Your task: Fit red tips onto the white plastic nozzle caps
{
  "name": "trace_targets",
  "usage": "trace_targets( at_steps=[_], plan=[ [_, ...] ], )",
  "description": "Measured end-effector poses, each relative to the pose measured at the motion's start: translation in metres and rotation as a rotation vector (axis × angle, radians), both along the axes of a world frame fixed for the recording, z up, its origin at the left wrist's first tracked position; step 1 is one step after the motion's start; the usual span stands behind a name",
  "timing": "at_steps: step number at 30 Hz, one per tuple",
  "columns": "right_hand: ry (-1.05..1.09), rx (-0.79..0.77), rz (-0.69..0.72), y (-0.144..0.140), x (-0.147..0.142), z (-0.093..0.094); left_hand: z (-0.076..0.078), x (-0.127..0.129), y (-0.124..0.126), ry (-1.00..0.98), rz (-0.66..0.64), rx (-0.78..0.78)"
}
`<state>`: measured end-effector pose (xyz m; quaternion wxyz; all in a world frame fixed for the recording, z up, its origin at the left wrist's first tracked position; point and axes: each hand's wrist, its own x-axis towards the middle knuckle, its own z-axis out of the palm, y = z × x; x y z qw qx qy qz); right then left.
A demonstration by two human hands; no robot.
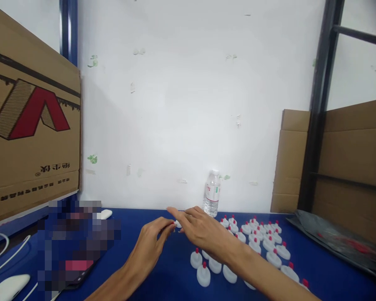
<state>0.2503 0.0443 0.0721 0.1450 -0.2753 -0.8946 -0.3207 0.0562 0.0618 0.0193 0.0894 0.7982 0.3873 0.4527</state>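
**Inspector:** State the hands.

**Assistant:** Both are over the blue desk, near its middle; the left hand reaches forward with fingers bent, tips at a small white piece; the right hand lies just beside it, fingers stretched flat towards the same piece; whether either hand actually grips the piece I cannot tell, since the fingers cover most of it.

**Inspector:** Where is the piece?

**Assistant:** Between the two sets of fingertips, towards the far edge of the desk; only a sliver of white shows.

**Inspector:** What lies around the hands?

**Assistant:** A cluster of white caps with red tips stands upright on the desk, right of centre; it runs from near the far edge to the near edge, partly under the right forearm; one cap stands at the cluster's near-left corner.

**Inspector:** Further items?

**Assistant:** A water bottle stands upright at the far edge, against the white wall, just behind the right hand; a printed carton sits at the left edge; a dark plastic bag lies at the right edge; flat cardboard leans behind a black frame at the far right corner; white cables and a white rounded object lie at the near left corner; a blurred patch covers part of the left side.
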Motion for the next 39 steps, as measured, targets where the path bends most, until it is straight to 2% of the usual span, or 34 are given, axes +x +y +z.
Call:
trace_targets(
  at_steps=[5, 11, 14, 16, 19, 21, 26, 32, 36, 39],
  plan=[
    [-0.062, 0.125, 0.025, 0.004, -0.005, -0.011, -0.005, -0.005, -0.001, 0.138, -0.030, 0.100],
    [-0.049, 0.164, 0.083, -0.006, -0.009, -0.010, -0.017, -0.005, -0.001, 0.130, -0.004, 0.061],
    [-0.041, 0.131, 0.094, -0.012, -0.011, -0.003, -0.014, -0.002, -0.004, 0.099, -0.030, 0.025],
    [-0.027, 0.023, 0.076, -0.011, -0.007, 0.004, -0.008, -0.001, -0.005, 0.099, -0.024, -0.002],
    [0.083, -0.214, -0.023, 0.003, 0.009, 0.014, 0.001, -0.002, -0.002, 0.180, 0.049, 0.030],
    [0.268, -0.331, -0.152, 0.020, 0.028, 0.018, 0.003, -0.006, 0.003, 0.290, 0.095, 0.089],
    [0.467, -0.350, -0.390, 0.066, 0.075, 0.011, -0.003, -0.017, 0.016, 0.539, 0.167, 0.077],
    [0.467, -0.393, -0.590, 0.090, 0.103, -0.012, 0.003, -0.026, 0.023, 0.621, 0.207, 0.006],
    [0.360, -0.510, -0.611, 0.098, 0.113, -0.025, 0.003, -0.028, 0.024, 0.674, 0.262, -0.029],
    [0.314, -0.531, -0.617, 0.100, 0.116, -0.032, -0.001, -0.027, 0.022, 0.713, 0.301, -0.061]
  ],
)
